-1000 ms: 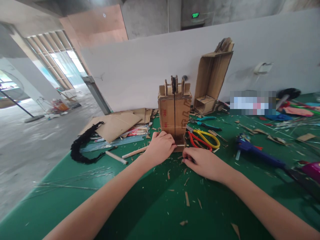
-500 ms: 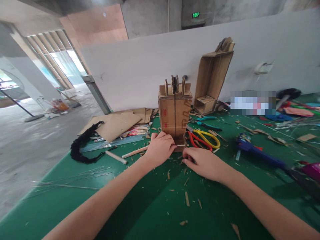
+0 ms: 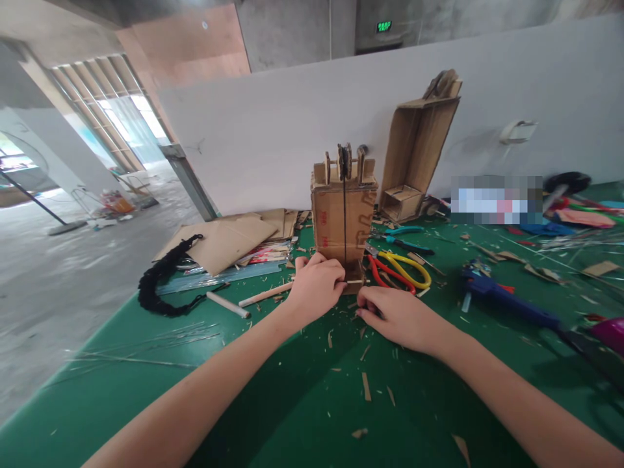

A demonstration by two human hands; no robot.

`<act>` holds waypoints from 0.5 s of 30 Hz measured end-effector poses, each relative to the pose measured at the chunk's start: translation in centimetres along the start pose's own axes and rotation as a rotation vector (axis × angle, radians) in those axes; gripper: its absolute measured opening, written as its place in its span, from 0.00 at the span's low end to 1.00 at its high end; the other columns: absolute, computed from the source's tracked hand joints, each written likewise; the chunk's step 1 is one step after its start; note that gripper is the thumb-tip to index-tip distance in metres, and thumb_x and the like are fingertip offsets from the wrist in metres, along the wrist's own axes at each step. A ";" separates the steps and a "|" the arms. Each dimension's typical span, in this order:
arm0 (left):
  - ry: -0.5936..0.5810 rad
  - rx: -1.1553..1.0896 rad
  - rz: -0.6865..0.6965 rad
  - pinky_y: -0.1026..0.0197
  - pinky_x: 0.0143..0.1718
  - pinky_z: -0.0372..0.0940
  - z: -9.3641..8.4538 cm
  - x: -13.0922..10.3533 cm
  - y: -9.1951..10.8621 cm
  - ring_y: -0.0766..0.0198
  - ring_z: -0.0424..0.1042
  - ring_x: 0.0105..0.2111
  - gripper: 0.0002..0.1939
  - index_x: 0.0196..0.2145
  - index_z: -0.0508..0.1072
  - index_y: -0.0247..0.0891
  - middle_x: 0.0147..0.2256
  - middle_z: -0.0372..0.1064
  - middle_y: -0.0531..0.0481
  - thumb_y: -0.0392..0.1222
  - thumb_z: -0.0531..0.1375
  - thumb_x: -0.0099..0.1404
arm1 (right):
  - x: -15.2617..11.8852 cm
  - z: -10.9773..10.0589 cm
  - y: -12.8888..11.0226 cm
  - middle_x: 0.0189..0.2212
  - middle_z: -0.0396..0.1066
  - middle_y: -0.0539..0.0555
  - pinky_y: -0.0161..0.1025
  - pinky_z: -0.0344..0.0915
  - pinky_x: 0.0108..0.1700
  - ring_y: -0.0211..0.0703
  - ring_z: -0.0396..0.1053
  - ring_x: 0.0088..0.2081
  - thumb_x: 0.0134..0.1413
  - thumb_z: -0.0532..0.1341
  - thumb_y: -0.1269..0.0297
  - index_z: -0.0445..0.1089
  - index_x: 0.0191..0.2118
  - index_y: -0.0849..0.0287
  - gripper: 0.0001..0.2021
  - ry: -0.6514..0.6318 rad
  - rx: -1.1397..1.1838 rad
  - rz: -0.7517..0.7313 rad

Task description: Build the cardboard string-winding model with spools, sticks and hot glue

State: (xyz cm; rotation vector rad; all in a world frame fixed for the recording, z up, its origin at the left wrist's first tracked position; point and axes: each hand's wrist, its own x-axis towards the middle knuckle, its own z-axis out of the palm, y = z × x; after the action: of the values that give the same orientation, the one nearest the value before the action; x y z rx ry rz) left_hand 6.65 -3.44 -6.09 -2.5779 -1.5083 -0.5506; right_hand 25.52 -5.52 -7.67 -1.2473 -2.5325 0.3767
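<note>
An upright cardboard model stands before me, with cardboard discs on top and a black string running down its front. A thin wooden stick crosses its base. My left hand is closed at the left side of the base, fingertips on the stick's left end. Below the base's right corner, my right hand rests low with fingers curled in; what they hold, if anything, is hidden. Red-and-yellow-handled scissors lie just beyond it.
A second cardboard frame leans by the white partition. Left lie a black fuzzy strip, cardboard sheets, a glue stick and a wooden rod. On the right are teal-handled pliers and a blue glue gun. Scraps litter the green tabletop.
The view has shifted very slightly. Both hands keep nearly the same pose and place at the base of the cardboard model.
</note>
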 end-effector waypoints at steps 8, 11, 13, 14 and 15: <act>-0.007 0.029 0.004 0.53 0.36 0.48 -0.4 0.1 0.4 0.59 0.62 0.38 0.07 0.24 0.67 0.38 0.32 0.72 0.54 0.35 0.56 0.60 | 0.0 -0.1 0.0 0.28 0.68 0.49 0.35 0.55 0.29 0.38 0.64 0.29 0.58 0.53 0.62 0.63 0.33 0.56 0.05 -0.008 -0.004 -0.004; -0.007 0.027 0.004 0.53 0.36 0.48 -0.4 0.1 0.5 0.59 0.62 0.37 0.07 0.24 0.67 0.38 0.32 0.72 0.54 0.34 0.55 0.60 | 0.0 -0.1 -0.1 0.28 0.68 0.49 0.35 0.55 0.29 0.38 0.63 0.29 0.58 0.53 0.62 0.63 0.34 0.56 0.05 -0.012 -0.004 0.000; -0.005 0.025 0.004 0.52 0.36 0.48 -0.4 0.1 0.5 0.60 0.62 0.38 0.07 0.24 0.67 0.38 0.32 0.72 0.54 0.34 0.55 0.60 | 0.0 -0.1 -0.1 0.28 0.68 0.49 0.35 0.55 0.29 0.38 0.63 0.29 0.58 0.53 0.62 0.63 0.33 0.56 0.05 -0.016 -0.005 0.002; -0.005 0.025 0.004 0.52 0.36 0.48 -0.4 0.1 0.5 0.60 0.62 0.38 0.07 0.24 0.66 0.38 0.32 0.72 0.54 0.34 0.55 0.59 | 0.0 -0.1 -0.1 0.28 0.68 0.49 0.35 0.55 0.29 0.38 0.63 0.29 0.58 0.53 0.62 0.63 0.33 0.56 0.05 -0.017 -0.005 0.001; -0.005 0.025 0.003 0.52 0.36 0.49 -0.4 0.1 0.5 0.59 0.62 0.38 0.07 0.24 0.66 0.38 0.32 0.72 0.54 0.34 0.55 0.59 | 0.0 -0.1 0.0 0.28 0.68 0.49 0.35 0.55 0.29 0.38 0.64 0.29 0.58 0.53 0.62 0.62 0.33 0.56 0.05 -0.017 -0.005 -0.001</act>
State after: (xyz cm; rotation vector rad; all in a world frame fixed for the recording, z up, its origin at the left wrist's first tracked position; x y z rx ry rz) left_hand 7.01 -3.72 -5.67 -2.5644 -1.5025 -0.5221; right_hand 25.53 -5.53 -7.53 -1.2493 -2.5500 0.3821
